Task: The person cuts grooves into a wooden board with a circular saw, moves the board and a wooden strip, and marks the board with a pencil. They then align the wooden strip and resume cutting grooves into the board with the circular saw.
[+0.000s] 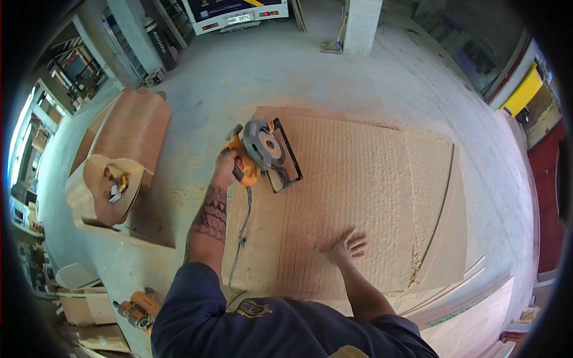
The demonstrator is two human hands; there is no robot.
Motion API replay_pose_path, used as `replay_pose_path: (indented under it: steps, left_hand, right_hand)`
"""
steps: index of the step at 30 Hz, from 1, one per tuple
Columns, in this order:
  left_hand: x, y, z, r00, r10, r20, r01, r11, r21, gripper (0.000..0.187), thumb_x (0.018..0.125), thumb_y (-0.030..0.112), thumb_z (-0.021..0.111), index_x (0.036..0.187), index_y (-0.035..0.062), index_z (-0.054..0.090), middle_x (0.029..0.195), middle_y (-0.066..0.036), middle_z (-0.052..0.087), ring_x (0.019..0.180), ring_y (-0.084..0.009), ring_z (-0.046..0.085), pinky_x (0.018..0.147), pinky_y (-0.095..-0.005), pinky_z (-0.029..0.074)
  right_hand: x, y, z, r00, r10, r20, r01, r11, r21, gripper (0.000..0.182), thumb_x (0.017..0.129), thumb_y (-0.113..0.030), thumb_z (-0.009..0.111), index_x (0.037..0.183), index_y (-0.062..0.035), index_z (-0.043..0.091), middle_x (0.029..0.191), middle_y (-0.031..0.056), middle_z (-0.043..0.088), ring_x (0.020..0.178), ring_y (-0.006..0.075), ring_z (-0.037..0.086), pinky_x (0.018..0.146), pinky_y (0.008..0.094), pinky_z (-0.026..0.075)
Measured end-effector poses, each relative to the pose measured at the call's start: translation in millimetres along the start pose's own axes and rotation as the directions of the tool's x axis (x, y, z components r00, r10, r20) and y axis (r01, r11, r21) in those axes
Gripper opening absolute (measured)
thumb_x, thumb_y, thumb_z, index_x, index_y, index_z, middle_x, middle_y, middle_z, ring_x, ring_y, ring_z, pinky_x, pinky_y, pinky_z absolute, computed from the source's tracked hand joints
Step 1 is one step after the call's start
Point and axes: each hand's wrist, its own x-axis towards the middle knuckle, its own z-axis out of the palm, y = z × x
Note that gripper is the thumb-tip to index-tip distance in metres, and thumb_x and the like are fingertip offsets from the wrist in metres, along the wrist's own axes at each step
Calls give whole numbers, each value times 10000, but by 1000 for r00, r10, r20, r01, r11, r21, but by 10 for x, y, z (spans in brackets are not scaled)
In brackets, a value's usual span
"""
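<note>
My left hand (pixel 228 167) is wrapped round the rear handle of an orange and grey circular saw (pixel 262 146). The saw is tipped on its side, its black base plate standing up toward the right, over the upper left part of a wooden board (pixel 382 173). Close parallel grooves run along the board, and sawdust covers much of it. On the grooved, dusty surface my right hand (pixel 349 244) lies with its fingers spread, holding nothing. From the saw a grey power cord (pixel 241 238) trails across the board toward my body.
A curved wooden piece of furniture (pixel 128 143) stands at left, with a cordless drill (pixel 121 184) in its hollow end. An orange power tool (pixel 140 310) sits on the floor at lower left. Plywood sheets (pixel 471 325) lean at lower right. A concrete pillar (pixel 362 27) and a vehicle (pixel 239 15) are behind.
</note>
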Motion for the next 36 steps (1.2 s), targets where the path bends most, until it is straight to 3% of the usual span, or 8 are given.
replay_pose_path:
  steps: [5,8,10,12,15,16,22,36]
  left_hand:
    - [-1440,-245,-571,992,-27,-120,28,1000,0,129,949,118,652,926,-8,657,717,-67,619,560,-176,574,527,-362,511]
    - [-2262,-448,-948,989,-44,-138,30,994,-104,83,964,108,650,986,28,652,791,-54,647,577,-126,569,541,-330,509]
    - [-2770,-500,-1132,987,-48,-154,37,996,-76,86,975,128,648,994,45,650,776,-31,626,578,-119,563,543,-322,511]
    - [-3261,-505,-1281,986,-64,-151,60,998,-28,98,980,144,648,1013,53,660,774,-11,615,589,-115,564,535,-312,512]
    - [-3771,-546,-1462,987,-87,-137,93,995,38,125,962,135,655,1033,34,680,786,-22,626,585,-114,565,521,-306,502]
    - [-3920,-530,-1465,985,-98,-143,104,994,34,125,962,135,655,1033,34,680,786,-22,626,585,-114,565,521,-306,502]
    - [-4358,-528,-1426,985,-145,-89,161,964,211,147,911,88,681,1018,-10,701,805,-58,657,571,-117,580,511,-291,486]
    - [-4952,-675,-1216,991,-123,55,83,877,473,167,951,178,734,887,33,681,692,5,621,497,-81,553,455,-253,435]
  right_hand:
    - [-106,5,-39,998,-54,-17,55,998,40,1693,633,-701,903,1564,-65,-361,1543,446,-382,1434,613,-377,1128,797,-130]
    - [6,121,101,987,-122,-104,130,989,70,1648,661,-671,902,1585,-66,-322,1549,443,-376,1435,624,-367,1138,788,-127]
    - [109,204,177,985,-137,-109,146,986,78,1616,678,-661,897,1602,-79,-294,1554,440,-372,1438,626,-361,1142,785,-123]
    - [122,378,245,946,-281,-161,295,953,69,1538,717,-702,851,1638,-108,-227,1559,422,-386,1443,602,-379,1147,774,-121]
    - [-212,697,387,931,-332,-153,332,943,-31,1487,730,-707,836,1662,-123,-165,1583,424,-344,1464,607,-342,1155,760,-120]
    - [-294,764,500,956,-260,-133,263,965,5,1464,741,-708,823,1667,-140,-157,1603,418,-314,1481,609,-307,1161,757,-106]
    - [-504,1021,795,938,-313,-148,291,945,-148,1481,737,-778,778,1661,-127,-179,1607,409,-317,1494,597,-294,1166,764,-76]
    - [-392,965,839,951,-265,-160,241,958,-156,1494,743,-784,772,1644,-145,-233,1610,372,-354,1503,552,-321,1156,762,-119]
